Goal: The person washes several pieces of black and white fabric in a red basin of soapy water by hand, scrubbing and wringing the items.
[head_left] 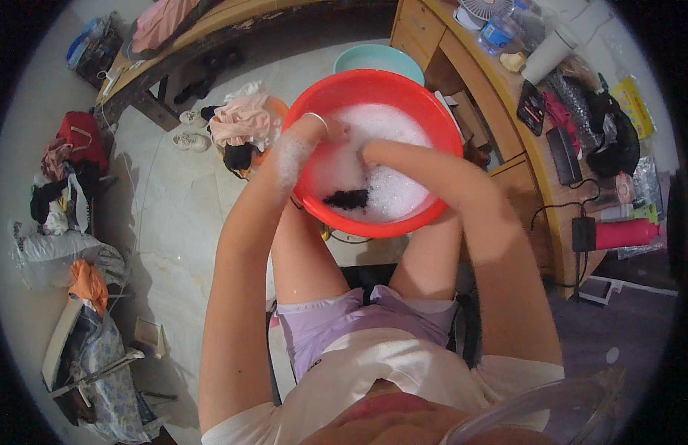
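In front of me a red plastic basin (316, 218) holds water covered with white suds (402, 192). My left hand (334, 130), with a white band around its wrist, reaches into the basin over the left rim. Foam clings to that forearm. My right hand (370, 154) dips into the suds near the middle, close to my left hand, and its fingers are under the foam. Whether either hand grips something below the surface is hidden. A dark patch (346, 198), possibly wet fabric, shows through a gap in the foam on the near side.
A turquoise basin (380, 58) stands behind the red one. Left of it is a heap of clothes (246, 122) beside white shoes (191, 139). At right, a wooden desk (483, 72) carries a phone (531, 108), a pink bottle (625, 233) and cables. Bags (71, 256) line the left wall.
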`<state>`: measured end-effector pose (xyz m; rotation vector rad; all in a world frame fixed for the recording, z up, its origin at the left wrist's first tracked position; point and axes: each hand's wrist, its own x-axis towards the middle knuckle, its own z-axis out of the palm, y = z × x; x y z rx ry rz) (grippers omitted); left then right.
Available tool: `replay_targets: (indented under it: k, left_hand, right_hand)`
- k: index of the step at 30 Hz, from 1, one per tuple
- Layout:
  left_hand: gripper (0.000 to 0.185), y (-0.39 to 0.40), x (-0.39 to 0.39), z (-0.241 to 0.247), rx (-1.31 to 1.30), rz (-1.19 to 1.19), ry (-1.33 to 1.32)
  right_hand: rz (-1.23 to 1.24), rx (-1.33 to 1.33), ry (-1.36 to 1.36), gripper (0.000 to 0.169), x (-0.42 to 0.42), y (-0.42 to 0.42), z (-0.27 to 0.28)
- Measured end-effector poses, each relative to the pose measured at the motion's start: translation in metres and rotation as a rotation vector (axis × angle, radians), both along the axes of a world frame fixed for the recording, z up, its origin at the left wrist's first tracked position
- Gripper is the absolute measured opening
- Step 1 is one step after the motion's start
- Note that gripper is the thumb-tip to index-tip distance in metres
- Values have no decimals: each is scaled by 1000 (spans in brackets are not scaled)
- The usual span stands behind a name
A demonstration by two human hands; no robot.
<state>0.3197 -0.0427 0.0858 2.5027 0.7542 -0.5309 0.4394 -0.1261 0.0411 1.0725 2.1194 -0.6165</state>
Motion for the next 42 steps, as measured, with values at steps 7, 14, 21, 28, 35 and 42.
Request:
replay_targets:
  k: [7,14,21,28,35,42]
  left_hand:
    - [41,-5,6,3,4,-16,-15]
    - [41,0,9,-2,10,-12,-11]
    - [41,-5,16,4,32,-11,7]
    - [41,-11,15,8,50,6,-4]
    - [41,-19,21,11,56,14,-6]
    - [41,-26,48,10,59,-41,0]
  right_hand:
    - [-111,20,70,48,-19,-1,-8]
    - [-334,-247,593,35,36,-29,96]
    - [-540,366,835,20,59,-14,75]
    - [-846,148,1328,20,45,-31,123]
    - [-507,61,1206,14,40,-44,133]
    - [-519,23,1535,16,26,-65,163]
